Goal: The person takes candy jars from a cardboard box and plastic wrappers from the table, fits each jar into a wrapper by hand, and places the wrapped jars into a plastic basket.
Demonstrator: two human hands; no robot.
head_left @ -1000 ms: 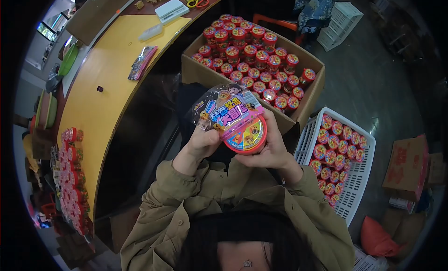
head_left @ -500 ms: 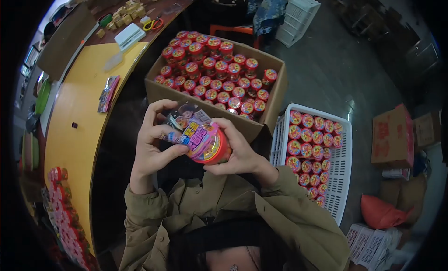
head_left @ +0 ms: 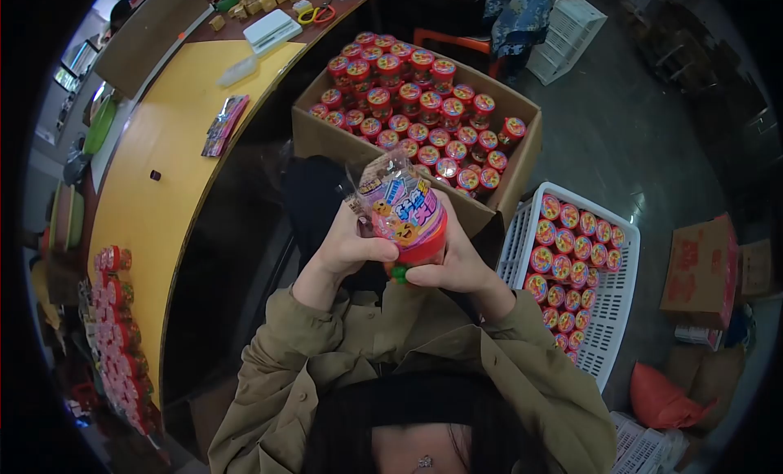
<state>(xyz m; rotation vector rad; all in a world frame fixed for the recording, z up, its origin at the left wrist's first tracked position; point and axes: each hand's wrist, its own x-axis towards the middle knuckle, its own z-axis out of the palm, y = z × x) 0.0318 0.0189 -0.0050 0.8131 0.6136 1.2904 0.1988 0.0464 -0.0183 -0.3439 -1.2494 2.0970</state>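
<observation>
A clear jar with a red lid [head_left: 426, 247] is held over my lap, a printed plastic wrapper [head_left: 401, 206] with pink and blue lettering lying over its top. My right hand [head_left: 463, 260] wraps round the jar's right side, thumb near its lower edge. On the left, my left hand [head_left: 351, 247] is closed on the wrapper's edge, its thumb against the jar; some of its fingers are hidden behind the film. A small green piece [head_left: 399, 273] shows beneath the lid. Just beyond both hands stands a cardboard box [head_left: 342, 141] full of red-lidded jars.
At the right, a white basket [head_left: 617, 311] holds many jars. The curved yellow table [head_left: 163, 205] bears packets [head_left: 224, 126], a dark cap [head_left: 155, 175] and stacked jars [head_left: 121, 335]. Beyond are a white scale [head_left: 272, 32], scissors [head_left: 316, 15] and a brown carton [head_left: 700, 270].
The jar has been turned and tilted, so its lid faces away and its green contents show. My left hand has come down from the wrapper's upper part to its side. The whole view has shifted.
</observation>
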